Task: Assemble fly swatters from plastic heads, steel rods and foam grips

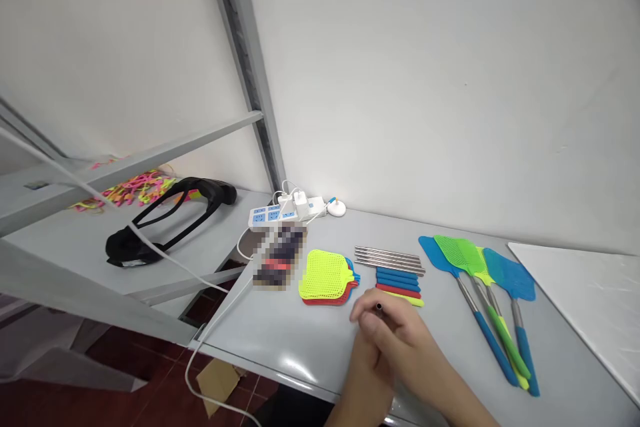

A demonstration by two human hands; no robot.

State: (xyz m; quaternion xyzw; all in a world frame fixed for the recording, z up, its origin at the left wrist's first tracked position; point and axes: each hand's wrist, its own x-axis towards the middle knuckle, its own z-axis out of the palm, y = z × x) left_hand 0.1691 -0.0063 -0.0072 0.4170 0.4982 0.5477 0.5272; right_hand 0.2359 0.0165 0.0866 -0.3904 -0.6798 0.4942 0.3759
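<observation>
Just in front of the stacked parts, near the table's front edge, my two hands are together. My right hand (407, 343) is closed around a thin metal tube (379, 306), whose hollow end pokes out by the thumb and forefinger. Pressed against it from below is my left hand (367, 357), which looks closed; what it grips is hidden. Beyond the hands lie blue, red and yellow handle sleeves (397, 279), with a row of metal tubes (389, 259) behind them. To their left rests a pile of mesh fly swatter heads (325, 275), yellow on top, red and blue underneath.
Several whole fly swatters (493, 307) lie at the right, beside a white board (580, 300). A power strip (273, 215) with plugs and a blurred dark item (281, 257) are at back left. A white cable (200, 343) hangs over the edge near the metal shelf (80, 240).
</observation>
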